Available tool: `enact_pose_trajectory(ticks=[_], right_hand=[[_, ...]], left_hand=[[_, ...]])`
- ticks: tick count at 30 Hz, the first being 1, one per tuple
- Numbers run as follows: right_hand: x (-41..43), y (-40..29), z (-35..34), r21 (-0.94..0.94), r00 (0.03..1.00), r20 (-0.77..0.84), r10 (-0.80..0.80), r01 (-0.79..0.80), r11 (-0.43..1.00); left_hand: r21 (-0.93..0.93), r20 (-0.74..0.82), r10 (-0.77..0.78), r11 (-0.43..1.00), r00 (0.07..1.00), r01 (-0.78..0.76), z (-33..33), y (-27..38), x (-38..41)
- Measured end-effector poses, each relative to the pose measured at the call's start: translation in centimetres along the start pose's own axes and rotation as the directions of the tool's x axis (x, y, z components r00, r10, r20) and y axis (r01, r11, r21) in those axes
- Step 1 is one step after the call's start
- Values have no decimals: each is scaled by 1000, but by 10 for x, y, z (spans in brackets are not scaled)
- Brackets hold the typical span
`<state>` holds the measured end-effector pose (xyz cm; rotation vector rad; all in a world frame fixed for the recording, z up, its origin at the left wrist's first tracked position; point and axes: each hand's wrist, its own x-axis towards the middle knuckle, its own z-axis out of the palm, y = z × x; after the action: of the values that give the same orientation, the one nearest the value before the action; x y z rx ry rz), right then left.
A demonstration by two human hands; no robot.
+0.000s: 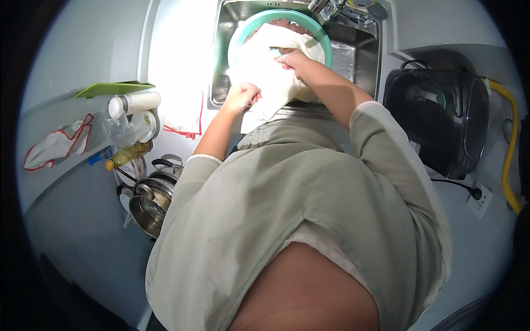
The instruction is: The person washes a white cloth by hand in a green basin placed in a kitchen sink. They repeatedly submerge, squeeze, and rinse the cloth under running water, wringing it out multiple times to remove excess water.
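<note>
A green plastic basin [323, 38] stands in a stainless steel sink [364, 53]. A pale cream cloth [269, 89] lies over the basin and hangs down over its near rim, partly washed out by glare. Behind it, brownish-pink fabric [285, 25] shows inside the basin. My left hand [243, 97], fingers curled, grips the left edge of the cloth near the front of the sink. My right hand [293, 61] pinches the cloth over the basin, beside a small patch of light blue, which I cannot make out.
A chrome faucet [333, 10] is at the sink's back right. A white cloth with red edging [186, 118] lies left of the sink. Farther left are a green board [116, 88], a bottle of yellow liquid [128, 155] and steel pots [151, 207]. A black appliance [434, 120] stands right.
</note>
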<state>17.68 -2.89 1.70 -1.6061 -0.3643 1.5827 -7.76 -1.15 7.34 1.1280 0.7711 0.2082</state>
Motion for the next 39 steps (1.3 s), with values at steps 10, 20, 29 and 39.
enact_pose_trajectory(ticks=[10, 20, 29, 39], right_hand=[[16, -44, 21, -244, 946, -138, -292, 253, 936], [-55, -138, -34, 419, 965, 89, -248, 190, 888], [-92, -158, 5, 422, 780, 548, -301, 53, 905], [-40, -187, 14, -95, 840, 451, -302, 382, 919]], left_hand=[[-443, -265, -369, 867, 891, 228, 1, -48, 103], [-743, -152, 106, 644, 983, -184, 15, 99, 83], [728, 46, 555, 551, 830, -408, 31, 127, 78], [896, 355, 429, 97, 831, -433, 55, 226, 52]])
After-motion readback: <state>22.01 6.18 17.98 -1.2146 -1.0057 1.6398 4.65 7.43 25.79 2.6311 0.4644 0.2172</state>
